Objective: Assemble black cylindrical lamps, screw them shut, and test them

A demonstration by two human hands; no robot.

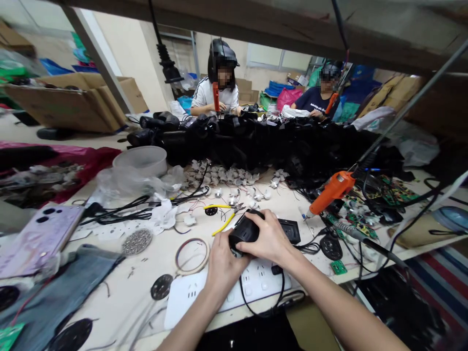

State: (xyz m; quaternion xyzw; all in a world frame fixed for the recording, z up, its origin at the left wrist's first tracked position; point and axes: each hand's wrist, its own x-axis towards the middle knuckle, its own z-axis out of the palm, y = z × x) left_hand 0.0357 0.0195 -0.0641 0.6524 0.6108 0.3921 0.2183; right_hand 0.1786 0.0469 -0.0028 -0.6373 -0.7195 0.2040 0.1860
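Note:
Both hands are wrapped around a black plastic housing (pixel 247 230) above the near middle of the table. My left hand (pixel 224 256) grips its lower left side, and my right hand (pixel 268 236) covers its right side with fingers over the top. What the housing contains is hidden. Just behind it lie yellow-handled cutters (pixel 224 225), their handles spread. A white power strip (pixel 186 292) sits under my wrists, with a black cable on it. To the right is a black rectangular part (pixel 289 230); to the left, a roll of tape (pixel 192 256).
An orange electric screwdriver (pixel 331 192) hangs at the right over green circuit boards (pixel 339 267). Small white parts (pixel 234 178) and a heap of black housings (pixel 248 141) lie behind. A dish of screws (pixel 136 242) and a phone (pixel 40 239) are left. Two people sit opposite.

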